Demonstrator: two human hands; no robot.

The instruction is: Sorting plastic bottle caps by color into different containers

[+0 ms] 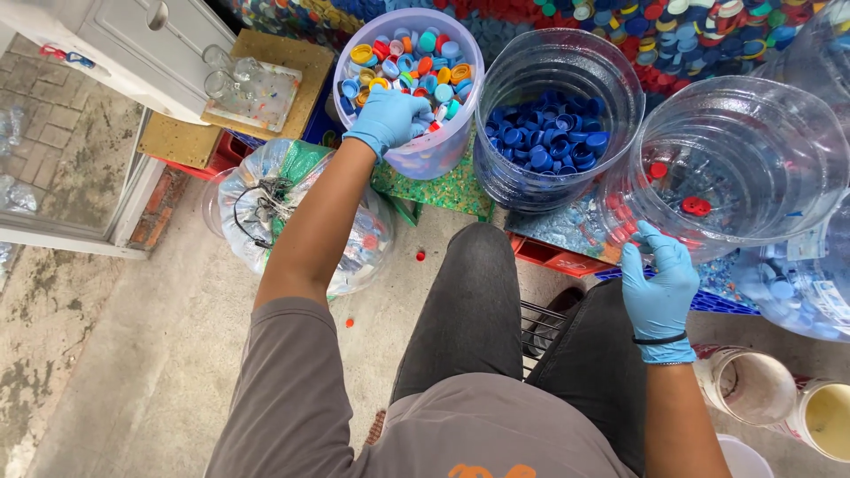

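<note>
The left hand (390, 119) — gloved in blue — digs into the mixed caps (416, 57) in the far left tub (443, 150), fingers curled over them. The right hand (660, 279) grips the rim of the clear tub (753, 115) at the right, beside the tub of blue caps (549, 133).

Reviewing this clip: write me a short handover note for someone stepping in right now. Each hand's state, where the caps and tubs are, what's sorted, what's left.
Left hand, gloved, is down in the tub of mixed caps; its grip on any cap cannot be made out.
Right hand, gloved, is at the rim of the tilted clear tub; whether it grips the rim is unclear.
Done: the middle clear tub holds only blue caps; the tilted tub holds a few red caps.
Left: the mixed tub is nearly full of many colours. A few red caps lie loose on the floor.
</note>
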